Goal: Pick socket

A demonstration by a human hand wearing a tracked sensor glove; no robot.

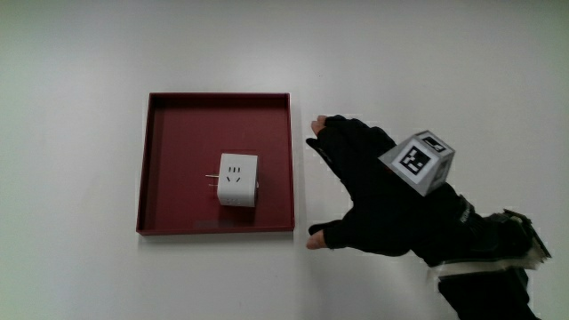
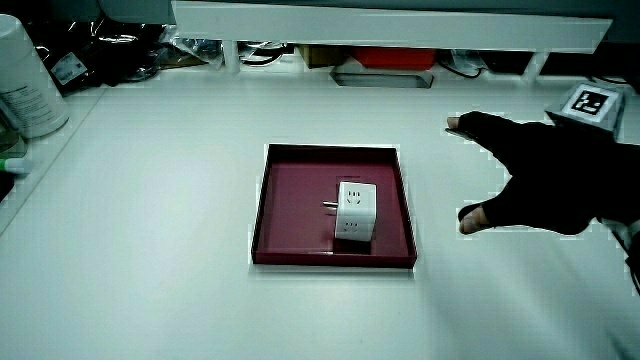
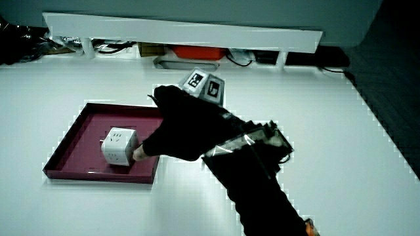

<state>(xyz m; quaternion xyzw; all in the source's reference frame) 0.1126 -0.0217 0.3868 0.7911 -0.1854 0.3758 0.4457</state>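
The socket [image 1: 237,180] is a white cube with plug holes on its upper face and metal prongs sticking out of one side. It lies in a dark red square tray [image 1: 169,160], and shows in both side views as the socket [image 2: 355,211] [image 3: 119,145] in the tray [image 2: 290,200] [image 3: 75,144]. The hand [image 1: 360,191] hovers over the bare table beside the tray, fingers spread and holding nothing, thumb nearer to the person. A patterned cube [image 1: 418,162] sits on its back. In a side view the hand [image 3: 180,128] overlaps the tray's rim.
A low white partition [image 2: 390,22] runs along the table's edge farthest from the person, with cables and a red box [image 2: 392,58] under it. A white bottle [image 2: 25,85] stands at the table's edge in a side view.
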